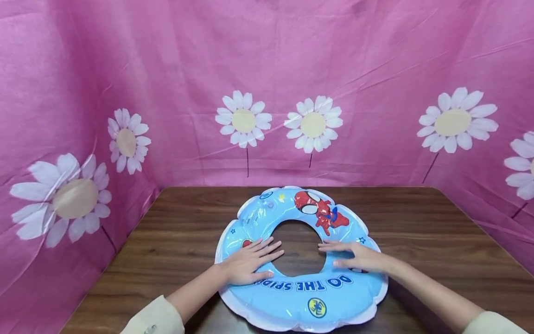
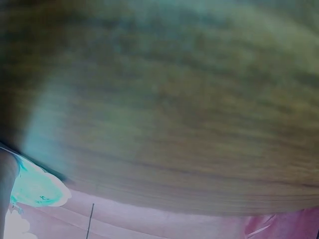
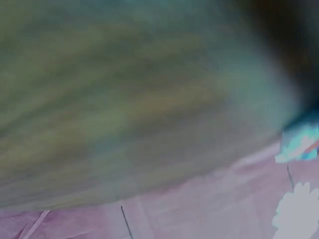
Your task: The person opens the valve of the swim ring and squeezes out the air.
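- The swim ring [image 1: 300, 320], light blue with a scalloped white border, is on the table in front of me, near the middle of its width. Its far rim reaches in my view to the back edge of the table; if this rim is lifted a little, I cannot tell.
- My left hand [image 1: 249, 263] rests on the left side of the ring. It is open, the fingers are spread and their tips pass over the inner hole.
- My right hand [image 1: 356, 258] lies on the right side, also open, with its fingers pointing to the hole. Neither hand grips.
- On the far part of the ring there is a red cartoon figure [image 1: 323, 212]; on the near part, a yellow spider emblem [image 1: 317, 307].
- The blue lettering [image 1: 308, 285] stands upside down for me, and my left hand hides its end. My right hand partly covers a dark print [image 1: 359, 270].
- The brown wooden table [image 1: 167, 250] shows around the ring and through its hole.
- Pale sleeves [image 1: 156, 315] cover my forearms.
- Behind and at both sides hangs a pink cloth [image 1: 267, 51] with white daisies [image 1: 244, 120].
- Both wrist views show mostly blurred wood, with a piece of the ring at one side.
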The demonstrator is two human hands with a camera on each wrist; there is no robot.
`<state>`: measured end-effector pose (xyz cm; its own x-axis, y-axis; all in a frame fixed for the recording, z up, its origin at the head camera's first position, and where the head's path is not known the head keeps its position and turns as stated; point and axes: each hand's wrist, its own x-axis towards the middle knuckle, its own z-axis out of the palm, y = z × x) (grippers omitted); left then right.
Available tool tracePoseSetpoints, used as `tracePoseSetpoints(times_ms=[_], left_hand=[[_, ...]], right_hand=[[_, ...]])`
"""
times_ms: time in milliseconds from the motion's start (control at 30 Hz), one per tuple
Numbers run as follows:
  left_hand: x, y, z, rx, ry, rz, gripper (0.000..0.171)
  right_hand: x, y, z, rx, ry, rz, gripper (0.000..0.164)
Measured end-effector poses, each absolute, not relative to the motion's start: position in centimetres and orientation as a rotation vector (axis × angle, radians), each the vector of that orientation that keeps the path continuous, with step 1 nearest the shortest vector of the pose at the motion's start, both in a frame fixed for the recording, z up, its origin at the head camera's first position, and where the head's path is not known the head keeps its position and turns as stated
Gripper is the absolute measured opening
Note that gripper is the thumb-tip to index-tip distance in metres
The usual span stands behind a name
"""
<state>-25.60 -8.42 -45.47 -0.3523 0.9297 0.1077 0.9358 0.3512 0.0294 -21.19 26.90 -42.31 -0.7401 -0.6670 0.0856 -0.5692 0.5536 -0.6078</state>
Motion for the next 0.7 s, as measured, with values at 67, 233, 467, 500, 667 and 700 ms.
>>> tracePoseSetpoints(times_ms=[67,233,467,500,667,700], left_hand=[[-25.5,-8.3,-45.3,-1.746,-2.519,-0.142,0.059],[-25.3,-8.3,-45.3,-1.739,-2.529,-0.136,0.059],[-25.3,-8.0,-45.3,-1.749,-2.528,-0.159,0.059],[-25.3,-8.0,-45.3,-1.748,-2.529,-0.158,0.059],[-25.3,-8.3,-45.4,-1.733,-2.540,-0.174,0.059],[-25.4,-8.3,-45.3,-1.732,-2.547,-0.200,0.060]], right_hand=[[-21.7,27.0,-41.6,-1.156,2.702,-0.763,0.040],[-23.5,26.9,-41.7,-1.718,2.904,-0.111,0.038],[-24.9,27.8,-45.0,-1.701,2.933,-0.121,0.053],[-24.9,27.9,-45.3,-1.660,2.925,-0.156,0.054],[-25.0,27.6,-45.8,-1.562,2.895,-0.242,0.056],[-25.1,27.6,-45.7,-1.555,2.894,-0.244,0.056]])
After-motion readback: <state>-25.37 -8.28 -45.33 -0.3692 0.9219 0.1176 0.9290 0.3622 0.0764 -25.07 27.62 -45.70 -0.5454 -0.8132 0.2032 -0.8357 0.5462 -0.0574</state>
